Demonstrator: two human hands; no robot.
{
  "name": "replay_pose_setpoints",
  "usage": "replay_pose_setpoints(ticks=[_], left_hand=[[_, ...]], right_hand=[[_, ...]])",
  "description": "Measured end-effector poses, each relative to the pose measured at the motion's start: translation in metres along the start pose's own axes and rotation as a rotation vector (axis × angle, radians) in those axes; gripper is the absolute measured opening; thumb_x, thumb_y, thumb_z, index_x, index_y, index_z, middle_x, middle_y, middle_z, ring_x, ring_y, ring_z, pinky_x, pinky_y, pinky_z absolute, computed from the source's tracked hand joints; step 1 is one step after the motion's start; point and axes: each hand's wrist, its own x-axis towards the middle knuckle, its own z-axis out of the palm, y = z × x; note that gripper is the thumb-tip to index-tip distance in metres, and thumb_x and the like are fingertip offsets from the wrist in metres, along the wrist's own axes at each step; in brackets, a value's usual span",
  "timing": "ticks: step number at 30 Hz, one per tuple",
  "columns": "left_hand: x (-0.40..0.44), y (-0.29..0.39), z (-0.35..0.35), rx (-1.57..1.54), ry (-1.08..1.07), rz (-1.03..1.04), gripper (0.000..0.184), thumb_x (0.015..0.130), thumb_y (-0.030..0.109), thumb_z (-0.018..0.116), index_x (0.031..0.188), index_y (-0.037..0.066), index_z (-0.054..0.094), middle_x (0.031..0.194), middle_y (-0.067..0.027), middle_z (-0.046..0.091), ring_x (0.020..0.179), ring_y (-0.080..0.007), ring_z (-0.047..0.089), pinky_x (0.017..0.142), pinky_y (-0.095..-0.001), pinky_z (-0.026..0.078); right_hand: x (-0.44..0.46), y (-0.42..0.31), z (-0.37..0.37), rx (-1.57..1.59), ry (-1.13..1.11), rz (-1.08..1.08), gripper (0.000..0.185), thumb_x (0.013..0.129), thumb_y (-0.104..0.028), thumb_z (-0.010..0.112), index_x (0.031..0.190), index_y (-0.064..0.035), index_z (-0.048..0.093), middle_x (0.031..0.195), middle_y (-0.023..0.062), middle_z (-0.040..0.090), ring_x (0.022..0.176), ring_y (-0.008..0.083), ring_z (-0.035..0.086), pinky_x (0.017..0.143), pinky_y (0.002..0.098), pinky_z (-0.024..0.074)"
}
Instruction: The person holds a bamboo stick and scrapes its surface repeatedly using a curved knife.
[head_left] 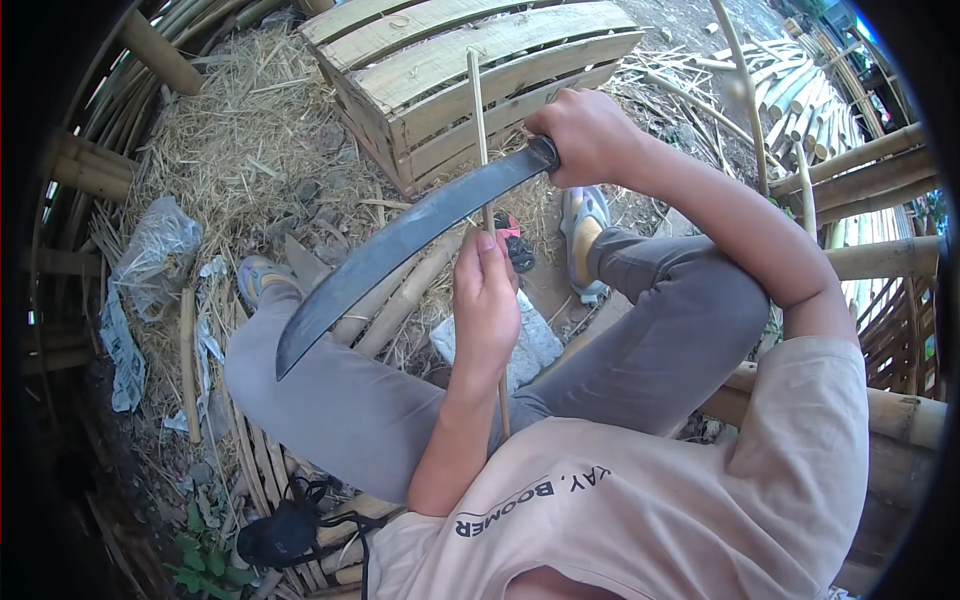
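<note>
Closing around the handle, the right grip (590, 135) holds a knife (400, 235), its blade slanting across the stick (477, 105); the left grip (487, 300) pinches the stick, thumb pressed on it, just below the blade. The stick stands between the legs (660, 330), its top overlapping the view of a slatted crate (490, 80). A pale block (532, 340) sits behind the left grip, straw (230, 130) and a clear bag (157, 255) lie to the left, split poles (810, 95) upper right. The shirt (640, 500) reads "BOOMER", the word before it partly folded; no other writing is legible
</note>
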Motion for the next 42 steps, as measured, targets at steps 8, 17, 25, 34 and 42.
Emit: replay_pose_setpoints(ticks=[8,17,25,34,42], left_hand=[[-0.020,0.002,0.007,0.021,-0.073,0.061,0.034,0.113,0.035,0.033,0.096,0.010,0.048,0.065,0.0092,0.032,0.050,0.0001,0.026,0.042,-0.0193,0.021],[-0.020,0.036,-0.008,-0.212,-0.093,0.097,0.032,0.111,0.035,0.039,0.094,0.010,0.049,0.064,0.0088,0.033,0.049,0.0009,0.026,0.041,-0.0188,0.017],[-0.001,0.027,-0.024,-0.343,-0.171,0.018,0.031,0.112,0.034,0.038,0.092,0.011,0.047,0.065,0.0075,0.033,0.049,0.0001,0.025,0.041,-0.0182,0.017],[0.008,0.032,-0.024,-0.502,-0.368,-0.133,0.034,0.111,0.039,0.037,0.090,0.013,0.043,0.066,0.0072,0.032,0.049,-0.0001,0.023,0.041,-0.0175,0.019],[0.013,0.026,-0.022,-0.534,-0.393,-0.187,0.035,0.111,0.042,0.036,0.090,0.014,0.043,0.066,0.0077,0.031,0.049,0.0001,0.021,0.041,-0.0178,0.017]], right_hand=[[0.005,0.074,0.005,0.155,0.312,0.295,0.014,0.068,-0.010,0.064,0.076,0.0004,0.068,0.070,0.0240,0.064,0.072,0.0417,0.066,0.071,0.0474,0.0534],[0.002,0.039,0.003,0.388,0.088,0.280,0.028,0.078,-0.025,0.073,0.081,0.0028,0.071,0.065,0.0156,0.065,0.064,0.0317,0.066,0.068,0.0421,0.0523],[-0.007,0.020,-0.022,0.564,0.107,0.334,0.044,0.086,-0.044,0.077,0.077,-0.0008,0.071,0.056,0.0089,0.056,0.053,0.0197,0.054,0.056,0.0373,0.0435],[-0.019,-0.017,-0.018,0.397,0.133,-0.074,0.021,0.078,-0.022,0.074,0.078,-0.0015,0.072,0.067,0.0188,0.065,0.072,0.0413,0.066,0.066,0.0480,0.0519],[-0.019,-0.017,-0.007,0.288,0.096,-0.048,0.016,0.065,-0.014,0.073,0.077,-0.0034,0.071,0.065,0.0170,0.064,0.068,0.0389,0.065,0.062,0.0469,0.0512]])
